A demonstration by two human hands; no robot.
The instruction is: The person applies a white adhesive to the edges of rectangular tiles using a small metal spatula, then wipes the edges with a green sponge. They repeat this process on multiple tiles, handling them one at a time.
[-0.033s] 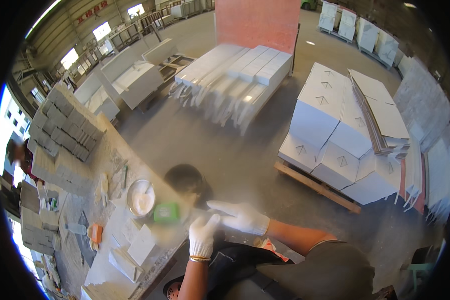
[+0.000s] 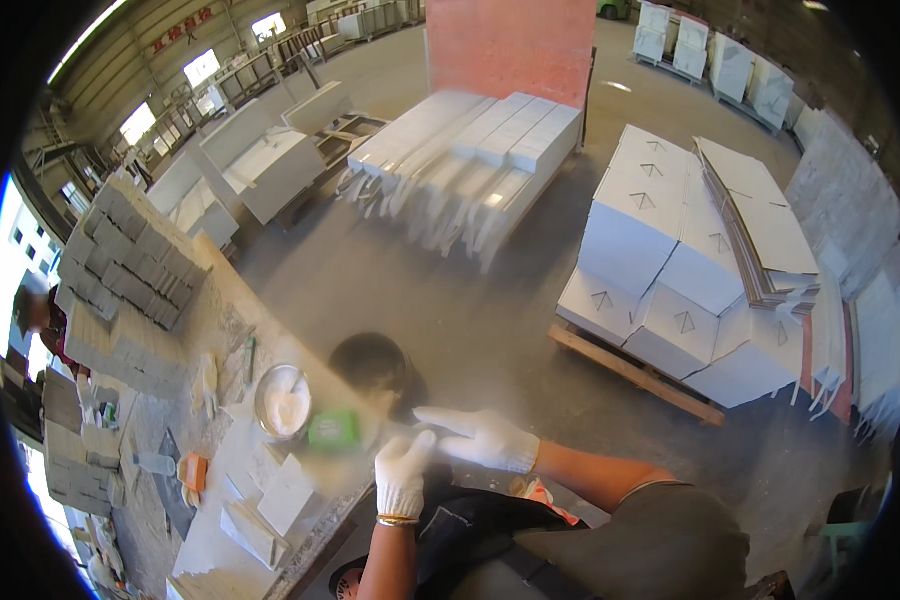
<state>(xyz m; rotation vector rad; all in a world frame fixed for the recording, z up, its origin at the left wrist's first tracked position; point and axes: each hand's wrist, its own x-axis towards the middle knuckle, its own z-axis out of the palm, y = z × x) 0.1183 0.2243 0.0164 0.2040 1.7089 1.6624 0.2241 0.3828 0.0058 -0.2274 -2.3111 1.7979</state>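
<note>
Bench (image 2: 232,300) is running along my left, a black bucket (image 2: 355,360) is standing just past its edge, and a metal bowl (image 2: 260,400) and green block (image 2: 333,430) are sitting on top. Hardly anything is changing from the previous picture: the right hand (image 2: 490,440) and left hand (image 2: 404,462) are staying close together near the block, so I am judging them occupied with each other. White gloves (image 2: 400,497) are covering both. One right finger is stretching leftward; I cannot tell whether the other fingers are clamping anything.
</note>
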